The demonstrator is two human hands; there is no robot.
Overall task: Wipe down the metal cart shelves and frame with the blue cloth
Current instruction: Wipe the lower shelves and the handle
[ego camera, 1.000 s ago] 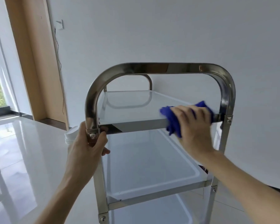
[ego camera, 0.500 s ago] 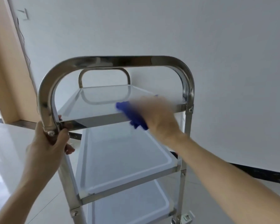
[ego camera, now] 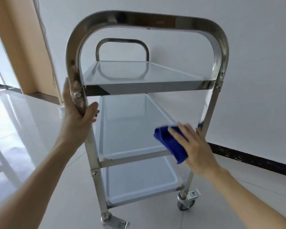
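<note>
A three-shelf metal cart [ego camera: 147, 88] with a curved handle bar stands in front of me on castors. My left hand [ego camera: 78, 119] grips the near left post just below the top shelf's corner bracket. My right hand [ego camera: 193, 146] holds the folded blue cloth [ego camera: 170, 142] against the near right post [ego camera: 208, 113], level with the middle shelf [ego camera: 130, 129]. A bit of cloth shows past the post. Whether the fingers curl round the post is hidden.
A white wall [ego camera: 238, 63] runs behind and to the right of the cart, with a dark skirting strip [ego camera: 254, 157] along its foot. A wooden door frame [ego camera: 23, 47] stands at the left. The glossy tiled floor [ego camera: 23, 138] spreads around the cart.
My right hand has carried the cloth from the top shelf's front edge down to the near right post at middle-shelf height. My left hand stays on the left post. The view has shifted.
</note>
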